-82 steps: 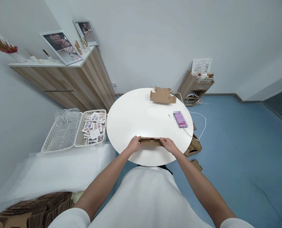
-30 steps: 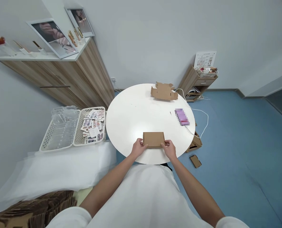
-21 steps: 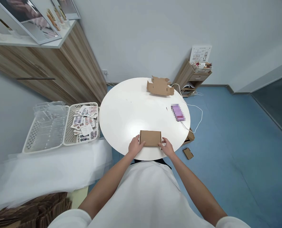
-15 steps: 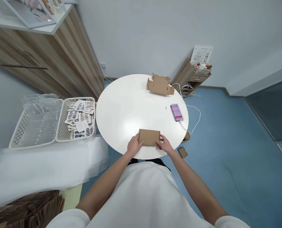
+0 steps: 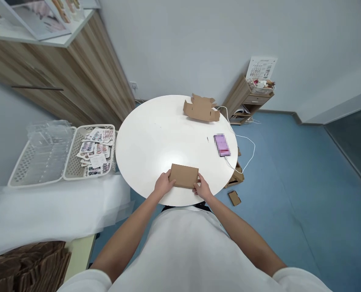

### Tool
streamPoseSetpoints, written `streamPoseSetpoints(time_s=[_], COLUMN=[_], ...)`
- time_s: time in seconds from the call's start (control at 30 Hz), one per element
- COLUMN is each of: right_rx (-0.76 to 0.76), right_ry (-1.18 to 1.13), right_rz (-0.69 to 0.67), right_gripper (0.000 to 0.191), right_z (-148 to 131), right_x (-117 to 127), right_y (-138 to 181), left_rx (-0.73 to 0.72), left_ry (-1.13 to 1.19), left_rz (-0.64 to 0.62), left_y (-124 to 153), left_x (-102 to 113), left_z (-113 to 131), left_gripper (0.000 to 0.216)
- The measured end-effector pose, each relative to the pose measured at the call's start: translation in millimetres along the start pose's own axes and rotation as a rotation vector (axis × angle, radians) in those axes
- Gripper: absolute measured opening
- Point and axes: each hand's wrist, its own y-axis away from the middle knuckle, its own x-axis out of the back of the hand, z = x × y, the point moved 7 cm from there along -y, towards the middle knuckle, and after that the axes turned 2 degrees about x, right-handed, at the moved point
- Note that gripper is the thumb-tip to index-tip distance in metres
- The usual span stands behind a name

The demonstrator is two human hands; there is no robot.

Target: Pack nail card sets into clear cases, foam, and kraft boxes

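Note:
A closed brown cardboard box is at the near edge of the white oval table. My left hand grips its left end, thumb over the top near the front corner. At the opposite end, my right hand holds the box with its fingers along the side. Farther back on the table lies an unfolded cardboard box with its flaps spread. A phone with a blurred purple screen rests to the right, joined to a white cable.
Left of the table stand a white basket of patterned cards and another basket of clear plastic trays. White sheets lie in front of them, above stacked brown cardboard. A small box is on the floor at right.
The view has shifted slightly, so the table and box appear farther left. The box looks turned a little clockwise. Both hands keep their hold on it.

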Motion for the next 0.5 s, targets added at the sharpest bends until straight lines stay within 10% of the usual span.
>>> streamPoseSetpoints(time_s=[0.23,0.5], right_rx=[0.116,-0.063], right_ry=[0.036,0.002], right_rz=[0.198,0.572], right_gripper=[0.059,0.052], right_z=[30,135], right_x=[90,247], right_y=[31,85], left_rx=[-0.156,-0.406], left_ry=[0.037,0.052], left_rz=[0.026,-0.244], left_y=[9,13], left_x=[-33,-154], left_z=[87,244], left_gripper=[0.055,0.069])
